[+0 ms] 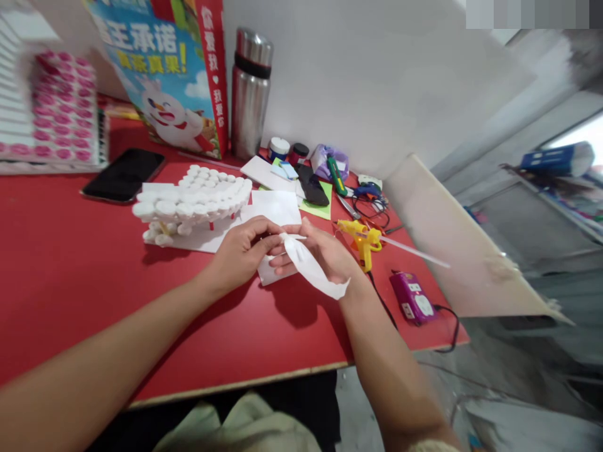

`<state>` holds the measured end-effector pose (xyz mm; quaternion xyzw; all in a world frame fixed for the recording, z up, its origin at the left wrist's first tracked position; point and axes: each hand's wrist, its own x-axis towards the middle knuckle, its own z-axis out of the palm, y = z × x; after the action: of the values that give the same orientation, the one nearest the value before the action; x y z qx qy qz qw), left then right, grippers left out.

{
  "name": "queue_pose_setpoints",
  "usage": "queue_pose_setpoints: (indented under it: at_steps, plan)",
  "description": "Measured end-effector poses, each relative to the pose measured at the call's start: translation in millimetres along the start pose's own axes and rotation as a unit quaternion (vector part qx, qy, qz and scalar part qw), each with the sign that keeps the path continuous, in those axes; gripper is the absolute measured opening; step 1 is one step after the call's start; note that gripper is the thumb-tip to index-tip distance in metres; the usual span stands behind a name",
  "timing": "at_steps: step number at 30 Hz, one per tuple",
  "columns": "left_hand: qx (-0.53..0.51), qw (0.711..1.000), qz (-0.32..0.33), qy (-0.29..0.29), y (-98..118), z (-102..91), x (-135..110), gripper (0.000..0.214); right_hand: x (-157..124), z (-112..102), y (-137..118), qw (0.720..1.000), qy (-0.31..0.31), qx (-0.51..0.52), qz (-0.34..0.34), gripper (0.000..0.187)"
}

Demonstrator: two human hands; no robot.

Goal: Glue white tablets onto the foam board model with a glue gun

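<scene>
A twisted strip of white paper (313, 271) is between my hands above the table. The thumb and fingers of my left hand (247, 248) pinch its narrow end. My right hand (327, 248) is turned palm up and also grips the strip near that end, its lower fingers loosely extended beneath. The strip's wide end hangs over my right palm toward the wrist. Beneath my hands lie white sheets of paper (276, 207). Just beyond my left hand stands a white model (193, 201) of rounded pieces, on short red supports over a white base.
Right of my hands lies a yellow glue gun (362, 242) with a glue stick in it, near a purple power socket box (412, 298) with a cord. Behind are a steel flask (251, 94), a green-handled cutter (336, 176), a phone (125, 174) and a printed bag (169, 81).
</scene>
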<state>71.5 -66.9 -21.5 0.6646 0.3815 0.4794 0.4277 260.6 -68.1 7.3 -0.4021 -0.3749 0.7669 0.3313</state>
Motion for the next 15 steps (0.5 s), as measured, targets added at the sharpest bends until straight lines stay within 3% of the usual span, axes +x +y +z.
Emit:
queue_pose_setpoints:
  at_steps: [2, 4, 7, 9, 12, 15]
  plan:
    - [0.014, 1.0, 0.016, 0.004, 0, 0.7, -1, 0.013, 2, 1, 3, 0.999, -0.048, -0.001, 0.014, 0.048]
    - [0.015, 1.0, 0.014, 0.007, 1, 1.6, -1, 0.014, 5, 2, 7, 0.998, -0.058, -0.007, 0.003, 0.053]
    - [-0.023, 0.999, -0.038, 0.014, 1, 3.5, -2, 0.016, 11, 2, 14, 0.997, 0.002, -0.061, -0.052, 0.058]
    - [-0.065, 0.994, -0.085, 0.019, 0, 4.9, -2, 0.019, 12, 4, 17, 0.979, 0.067, -0.157, -0.112, 0.047]
    - [-0.106, 0.986, -0.12, 0.044, -2, 7.3, -3, 0.022, 8, 9, 21, 0.892, 0.164, -0.357, -0.224, 0.027]
    - [-0.077, 0.989, -0.103, 0.074, -3, 9.2, -4, 0.022, 4, 15, 24, 0.802, 0.219, -0.477, -0.283, 0.026]
